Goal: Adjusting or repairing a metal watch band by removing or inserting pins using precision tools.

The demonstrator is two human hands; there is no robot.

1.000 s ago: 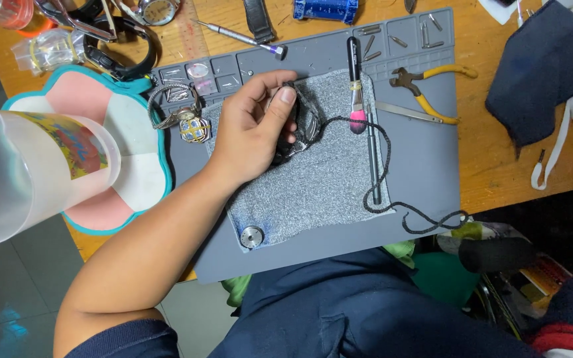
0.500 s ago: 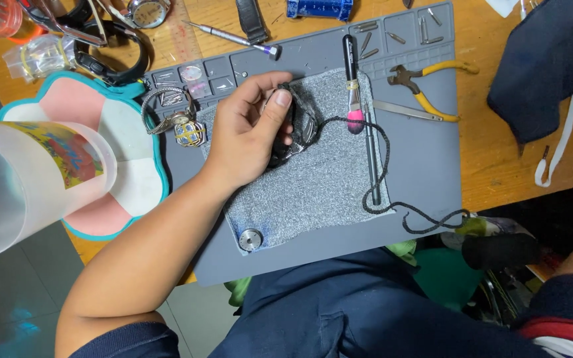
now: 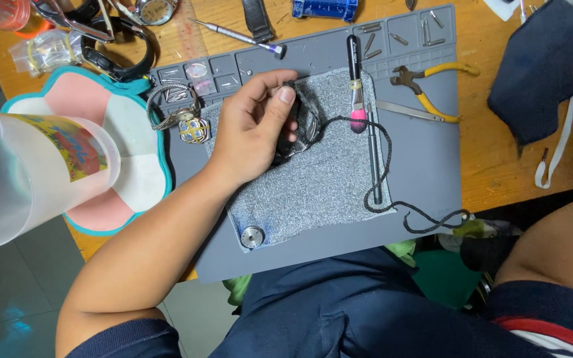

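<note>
**Left hand closes over the watch on the grey cloth**

Since a moment ago your left hand [image 3: 254, 129] has curled tighter: the thumb now lies across the dark watch [image 3: 303, 122], where before the fingers were more spread over it. Nothing else on the bench has shifted.

Your fingers are clenched around the watch, thumb on top and the other fingertips tucked under its near edge. It sits at the upper middle of the frame, on the top edge of the grey cloth [image 3: 319, 185], which lies on the grey work mat [image 3: 426, 192]. Your right hand is not in view, so you cannot tell its state from here.

A black cord [image 3: 382, 192] runs from the watch, loops down the right side of the cloth and trails off the lower right corner of the mat. Just right of the watch stand a brush with a pink tip [image 3: 355, 79] and a slim metal tool [image 3: 374, 159], both touching or crossing the cord.

Judging from this, the cord is your main risk: lift or turn the watch sharply and it may drag the brush and metal tool across the mat, or snag at the mat's edge. The small round metal part [image 3: 252, 237] at the lower left corner of the cloth could roll off if the cloth gets tugged. The clear plastic jug [image 3: 34, 172] at the left edge stands close to your forearm; a wide elbow swing might knock it.
</note>
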